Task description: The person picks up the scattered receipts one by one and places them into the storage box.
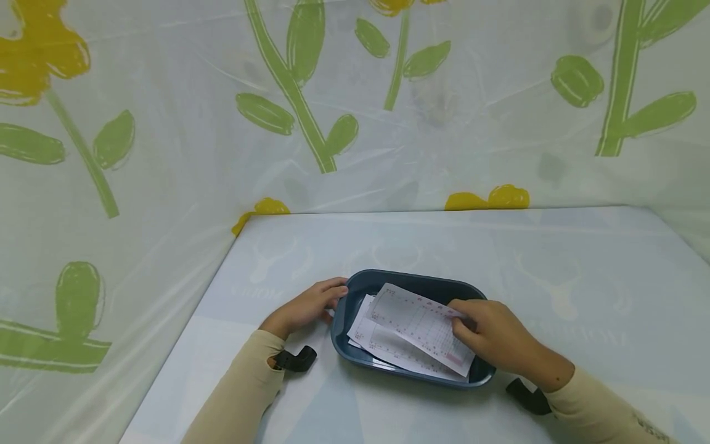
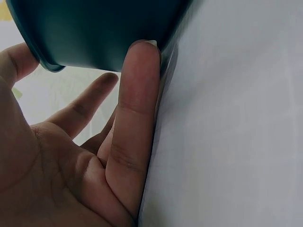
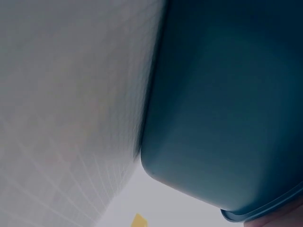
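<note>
A dark blue oblong tray [image 1: 424, 282] sits on the table with several printed white paper sheets [image 1: 373, 334] lying loosely in it. My right hand [image 1: 499, 336] pinches the right end of the top paper sheet [image 1: 416, 320] between thumb and fingers, over the tray's right side. At the tray's left end my left hand [image 1: 307, 307] touches the rim and outer wall with fairly straight fingers. In the left wrist view, one finger [image 2: 137, 94] lies against the tray wall [image 2: 80, 33]. The right wrist view holds mostly the tray's outer side [image 3: 222, 118]; the pinch is hidden there.
The table [image 1: 582, 290] has a pale, faintly patterned cover. A white curtain [image 1: 183, 123] with green leaves and yellow flowers hangs behind and to the left. Black straps [image 1: 296, 359] are at both wrists.
</note>
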A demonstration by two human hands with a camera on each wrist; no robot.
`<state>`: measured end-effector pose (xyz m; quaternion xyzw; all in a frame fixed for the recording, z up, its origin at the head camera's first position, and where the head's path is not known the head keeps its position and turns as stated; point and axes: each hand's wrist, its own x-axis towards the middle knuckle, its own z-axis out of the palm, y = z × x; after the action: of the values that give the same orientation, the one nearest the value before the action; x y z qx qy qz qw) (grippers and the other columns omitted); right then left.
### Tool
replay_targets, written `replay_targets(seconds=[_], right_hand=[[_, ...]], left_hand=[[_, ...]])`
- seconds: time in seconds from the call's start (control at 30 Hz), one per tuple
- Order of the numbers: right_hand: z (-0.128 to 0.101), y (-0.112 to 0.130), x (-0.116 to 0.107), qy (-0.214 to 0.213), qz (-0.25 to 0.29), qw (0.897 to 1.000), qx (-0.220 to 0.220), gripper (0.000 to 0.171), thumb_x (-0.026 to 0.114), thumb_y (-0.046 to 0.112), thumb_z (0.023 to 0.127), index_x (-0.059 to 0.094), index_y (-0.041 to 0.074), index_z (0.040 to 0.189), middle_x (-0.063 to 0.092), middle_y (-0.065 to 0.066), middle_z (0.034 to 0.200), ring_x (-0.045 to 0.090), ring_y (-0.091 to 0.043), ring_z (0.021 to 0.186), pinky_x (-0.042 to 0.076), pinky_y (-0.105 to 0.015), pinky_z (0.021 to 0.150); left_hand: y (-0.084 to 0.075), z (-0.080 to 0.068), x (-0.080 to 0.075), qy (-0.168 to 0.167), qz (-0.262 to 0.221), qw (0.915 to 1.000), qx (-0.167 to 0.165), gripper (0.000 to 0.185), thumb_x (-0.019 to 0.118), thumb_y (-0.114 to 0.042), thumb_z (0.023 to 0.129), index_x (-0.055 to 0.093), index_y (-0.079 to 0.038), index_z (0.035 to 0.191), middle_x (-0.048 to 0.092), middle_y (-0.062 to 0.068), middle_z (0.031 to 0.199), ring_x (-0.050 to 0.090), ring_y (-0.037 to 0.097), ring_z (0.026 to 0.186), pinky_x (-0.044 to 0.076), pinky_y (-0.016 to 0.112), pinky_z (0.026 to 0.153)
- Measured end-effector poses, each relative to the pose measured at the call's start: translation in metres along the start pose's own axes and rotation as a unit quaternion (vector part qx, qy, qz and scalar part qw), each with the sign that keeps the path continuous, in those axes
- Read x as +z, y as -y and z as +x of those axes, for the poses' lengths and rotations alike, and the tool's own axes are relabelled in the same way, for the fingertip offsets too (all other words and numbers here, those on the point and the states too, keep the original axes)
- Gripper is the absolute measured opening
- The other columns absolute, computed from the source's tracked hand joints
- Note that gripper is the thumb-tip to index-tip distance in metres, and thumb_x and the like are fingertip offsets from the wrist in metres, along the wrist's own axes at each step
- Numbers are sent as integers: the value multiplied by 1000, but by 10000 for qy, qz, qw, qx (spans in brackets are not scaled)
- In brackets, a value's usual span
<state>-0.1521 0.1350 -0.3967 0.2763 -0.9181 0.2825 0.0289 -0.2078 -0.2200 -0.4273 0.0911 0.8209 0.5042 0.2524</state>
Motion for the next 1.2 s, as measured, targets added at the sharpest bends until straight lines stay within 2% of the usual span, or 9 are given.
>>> replay_targets(seconds=[0.33,0.77,1.2], right_hand=[[-2,0,2,-182,-274,9994,-141,12,65,5,86,70,14,93,56,12,72,42,1,61,37,-18,51],[-4,2,4,-195,-424,9989,-50,13,65,7,87,71,16,94,48,14,67,40,1,59,35,-18,50],[-3,2,3,69,-816,9965,-148,15,69,11,87,75,13,101,47,13,67,37,-1,60,33,-18,51]], left_hand=[[1,2,0,-47,59,10000,-13,59,41,-40,105,35,-6,153,70,11,106,64,16,93,56,31,78],[2,2,1,-115,135,9998,-49,60,40,-43,105,36,-7,153,70,10,105,63,16,93,55,31,78],[0,2,3,-123,61,9999,-28,59,40,-45,105,38,-9,152,70,7,98,63,16,90,55,32,77]])
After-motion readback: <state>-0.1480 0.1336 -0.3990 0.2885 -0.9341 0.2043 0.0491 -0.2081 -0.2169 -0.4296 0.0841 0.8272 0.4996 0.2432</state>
